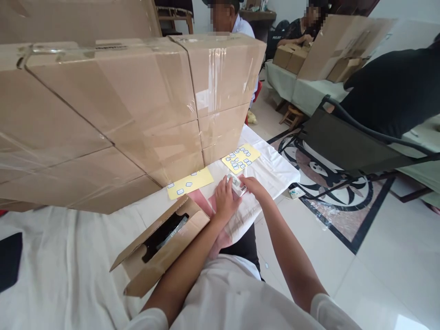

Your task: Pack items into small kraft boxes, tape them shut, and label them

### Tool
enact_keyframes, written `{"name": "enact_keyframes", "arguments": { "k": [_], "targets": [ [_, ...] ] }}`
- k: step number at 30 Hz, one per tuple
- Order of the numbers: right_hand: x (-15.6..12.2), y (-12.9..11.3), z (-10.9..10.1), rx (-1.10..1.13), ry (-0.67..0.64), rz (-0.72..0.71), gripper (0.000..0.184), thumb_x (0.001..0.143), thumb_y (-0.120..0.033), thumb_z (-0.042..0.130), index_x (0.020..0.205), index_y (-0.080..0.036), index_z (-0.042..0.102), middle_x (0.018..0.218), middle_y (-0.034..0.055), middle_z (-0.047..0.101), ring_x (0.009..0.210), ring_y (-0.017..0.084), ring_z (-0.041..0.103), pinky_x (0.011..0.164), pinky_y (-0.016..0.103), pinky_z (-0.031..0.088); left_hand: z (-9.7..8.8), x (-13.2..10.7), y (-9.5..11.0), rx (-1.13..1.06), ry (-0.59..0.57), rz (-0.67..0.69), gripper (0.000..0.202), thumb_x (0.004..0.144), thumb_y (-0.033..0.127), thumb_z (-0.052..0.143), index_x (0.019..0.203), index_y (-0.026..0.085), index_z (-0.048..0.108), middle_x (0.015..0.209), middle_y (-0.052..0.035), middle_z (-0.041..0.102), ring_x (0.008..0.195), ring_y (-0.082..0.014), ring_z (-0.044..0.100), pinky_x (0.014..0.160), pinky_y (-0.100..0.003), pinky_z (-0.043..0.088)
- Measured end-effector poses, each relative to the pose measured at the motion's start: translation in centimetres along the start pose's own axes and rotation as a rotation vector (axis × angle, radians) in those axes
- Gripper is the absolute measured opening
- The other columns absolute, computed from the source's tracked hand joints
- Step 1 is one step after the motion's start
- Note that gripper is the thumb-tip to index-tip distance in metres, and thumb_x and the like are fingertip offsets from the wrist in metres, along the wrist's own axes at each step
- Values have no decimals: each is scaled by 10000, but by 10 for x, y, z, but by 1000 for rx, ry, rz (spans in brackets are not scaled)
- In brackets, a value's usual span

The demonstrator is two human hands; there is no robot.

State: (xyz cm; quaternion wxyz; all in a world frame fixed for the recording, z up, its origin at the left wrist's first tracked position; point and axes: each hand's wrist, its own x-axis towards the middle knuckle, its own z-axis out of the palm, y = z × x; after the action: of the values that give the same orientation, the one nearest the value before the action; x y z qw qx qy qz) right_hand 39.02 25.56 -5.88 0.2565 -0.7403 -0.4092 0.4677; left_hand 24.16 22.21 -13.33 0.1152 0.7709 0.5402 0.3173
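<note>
Frame ctr.: L hand (224, 196) and R hand (250, 184) close in a narrow grip on a small white obj. (237, 184), work apparently underway, w/ many labels (235, 167) on the upper yellow sheet (255, 154), few on the lower yellow sheet (203, 180), finish unclear.

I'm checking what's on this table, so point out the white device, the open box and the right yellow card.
White device (236, 181): head view, upper surface.
Open box (195, 215): head view, cardboard beside its opening.
Right yellow card (254, 152): head view, bare edge.
</note>
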Motion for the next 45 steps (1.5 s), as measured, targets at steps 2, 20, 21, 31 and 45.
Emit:
{"name": "enact_keyframes", "arguments": {
  "k": [2, 20, 21, 31, 45],
  "targets": [
    [1, -3, -1, -22, -8, 51, 401, 903, -447, 602, 624, -159, 586, 601, 35, 580, 517, 118, 445, 522, 273, 335, -2, 0, 0, -9, -1, 0, 907, 794, 425, 731, 1560, 164, 322, 1638, -156, 367, 1459, -328, 411, 1195, -473, 374],
    [-31, -11, -3, -100, 44, 57, 369, 898, -404, 585, 645, -144, 653, 754, 77, 674, 706, 162, 572, 639, 271, 392, -3, -2, -2, -11, -11, 31, 876, 795, 426, 719, 1556, 179, 361, 1638, -127, 388, 1443, -332, 431, 1185, -479, 379],
    [-33, -9, -4, -97, 47, 51, 374, 896, -412, 588, 643, -144, 656, 743, 71, 669, 700, 159, 567, 637, 270, 390, -3, -2, -2, -12, -14, 31, 884, 794, 426, 720, 1559, 179, 353, 1640, -126, 384, 1443, -333, 429, 1185, -485, 376],
    [-37, 11, -9, -69, 69, 65, 370, 846, -482, 680, 669, -166, 604, 603, 18, 552, 632, 146, 516, 550, 262, 342, -5, -2, 0, -17, -23, 30, 912, 789, 454, 724, 1566, 183, 330, 1642, -136, 377, 1448, -325, 421, 1183, -472, 368],
    [-38, 26, -11, -23, 42, 80, 417, 772, -512, 727, 603, -203, 504, 546, -24, 461, 579, 130, 454, 524, 265, 311, -7, -2, 1, -16, -22, 33, 882, 804, 471, 712, 1555, 180, 351, 1632, -147, 390, 1439, -332, 435, 1165, -485, 390]
  ]
}}
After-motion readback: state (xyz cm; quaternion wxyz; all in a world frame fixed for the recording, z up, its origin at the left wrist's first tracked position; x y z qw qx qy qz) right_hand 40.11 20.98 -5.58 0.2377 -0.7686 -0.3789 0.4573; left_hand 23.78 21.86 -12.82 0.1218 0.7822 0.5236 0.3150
